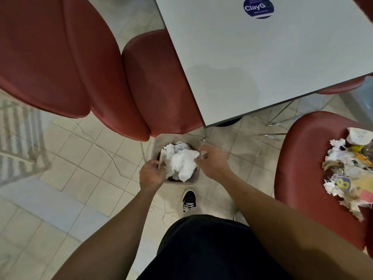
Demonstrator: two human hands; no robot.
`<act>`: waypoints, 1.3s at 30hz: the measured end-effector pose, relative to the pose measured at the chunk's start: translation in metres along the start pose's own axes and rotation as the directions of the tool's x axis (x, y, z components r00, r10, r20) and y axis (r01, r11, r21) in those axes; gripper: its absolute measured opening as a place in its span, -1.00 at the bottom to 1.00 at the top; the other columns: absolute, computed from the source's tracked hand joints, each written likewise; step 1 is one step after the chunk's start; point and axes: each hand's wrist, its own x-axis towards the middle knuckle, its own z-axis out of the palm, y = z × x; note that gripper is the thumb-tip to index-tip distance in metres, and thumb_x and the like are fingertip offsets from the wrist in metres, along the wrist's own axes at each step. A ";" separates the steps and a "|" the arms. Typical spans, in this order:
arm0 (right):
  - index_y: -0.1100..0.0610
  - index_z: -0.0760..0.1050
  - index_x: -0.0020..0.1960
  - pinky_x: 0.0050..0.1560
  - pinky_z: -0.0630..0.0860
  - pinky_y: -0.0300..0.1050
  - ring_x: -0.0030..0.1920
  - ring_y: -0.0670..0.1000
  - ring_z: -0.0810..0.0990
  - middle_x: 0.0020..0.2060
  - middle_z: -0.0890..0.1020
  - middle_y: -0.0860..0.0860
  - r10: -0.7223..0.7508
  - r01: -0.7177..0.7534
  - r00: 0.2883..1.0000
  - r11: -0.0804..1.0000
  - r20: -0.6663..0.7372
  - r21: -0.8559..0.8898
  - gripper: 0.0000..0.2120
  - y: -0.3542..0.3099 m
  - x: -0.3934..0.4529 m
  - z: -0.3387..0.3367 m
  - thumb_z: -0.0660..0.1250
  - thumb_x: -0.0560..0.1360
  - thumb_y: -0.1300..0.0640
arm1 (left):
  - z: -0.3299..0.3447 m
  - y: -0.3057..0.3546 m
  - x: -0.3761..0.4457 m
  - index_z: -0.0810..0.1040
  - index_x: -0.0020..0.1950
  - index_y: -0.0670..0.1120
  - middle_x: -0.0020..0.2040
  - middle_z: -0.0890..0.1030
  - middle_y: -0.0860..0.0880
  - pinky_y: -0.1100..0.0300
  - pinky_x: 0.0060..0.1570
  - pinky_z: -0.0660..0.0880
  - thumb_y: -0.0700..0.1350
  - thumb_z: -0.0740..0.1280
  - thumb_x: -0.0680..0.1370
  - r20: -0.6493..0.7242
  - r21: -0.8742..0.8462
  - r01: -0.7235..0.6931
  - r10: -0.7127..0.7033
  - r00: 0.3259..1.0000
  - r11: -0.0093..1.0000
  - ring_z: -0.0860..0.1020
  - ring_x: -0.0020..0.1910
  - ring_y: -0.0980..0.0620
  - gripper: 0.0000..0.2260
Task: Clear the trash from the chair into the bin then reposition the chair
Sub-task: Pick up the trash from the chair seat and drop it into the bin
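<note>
Both hands are down at the bin, a small pale square container standing on the tiled floor just off the near-left corner of the white tabletop. The left hand sits on the bin's near-left rim with its grip curled together around a thin flat piece at the edge of the paper; what that piece is cannot be told. The right hand is at the bin's right rim, its fingers loosely bent and partly apart, the fingertips touching the crumpled white paper that fills the bin and rises above its rim. Going by size around them: two red chairs stand side by side to the left, their seats crowding over the bin's far edge and tucked against the tabletop's left edge; the tabletop carries a round dark blue sticker near its far edge. At the right, the red chair with the trash stands clear of the tabletop, its seat running from near to far, and the trash is a heap of torn white paper, wrappers and coloured scraps on the right side of that seat, well apart from the bin. A dark shoe is planted on the floor just behind the bin
</note>
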 end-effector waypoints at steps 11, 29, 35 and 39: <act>0.07 0.55 0.08 -0.17 0.45 -0.19 -0.22 -0.03 0.54 -0.29 0.52 -0.09 0.092 -0.089 0.993 0.995 -0.068 0.045 -0.84 0.040 0.000 -0.044 0.33 0.50 0.12 | 0.023 0.025 -0.007 0.61 0.04 -0.04 -0.01 0.64 -0.07 0.21 -0.05 0.43 -0.14 0.35 0.45 0.118 0.117 -0.138 0.124 0.985 0.984 0.59 0.01 -0.08 -0.82; 0.01 0.57 0.02 -0.07 0.50 -0.18 -0.06 0.07 0.62 -0.01 0.65 0.06 0.360 -0.286 0.909 0.905 -0.211 0.314 -0.74 0.252 -0.043 -0.215 0.27 0.38 0.00 | 0.238 0.192 -0.120 0.61 0.09 -0.06 0.04 0.60 0.02 0.22 0.07 0.45 -0.13 0.39 0.49 0.537 0.239 -0.634 0.444 0.717 0.735 0.54 0.03 0.04 -0.82; 0.14 0.53 0.16 0.00 0.44 -0.21 -0.07 -0.04 0.50 -0.13 0.51 -0.04 0.469 -0.333 0.835 0.848 -0.288 0.413 -0.73 0.347 -0.055 -0.268 0.37 0.46 0.15 | 0.329 0.238 -0.167 0.61 0.07 -0.01 0.04 0.60 0.04 0.30 0.01 0.38 -0.13 0.39 0.48 0.662 0.234 -0.726 0.440 0.606 0.647 0.53 0.02 0.11 -0.82; 0.12 0.50 0.18 -0.08 0.41 -0.21 -0.17 0.00 0.50 -0.17 0.53 0.03 0.551 -0.379 0.778 0.795 -0.302 0.474 -0.68 0.406 -0.054 -0.298 0.38 0.43 0.15 | 0.392 0.264 -0.192 0.61 0.03 0.02 0.02 0.58 0.05 0.29 0.03 0.37 -0.12 0.42 0.46 0.718 0.237 -0.753 0.411 0.561 0.614 0.53 0.04 0.11 -0.84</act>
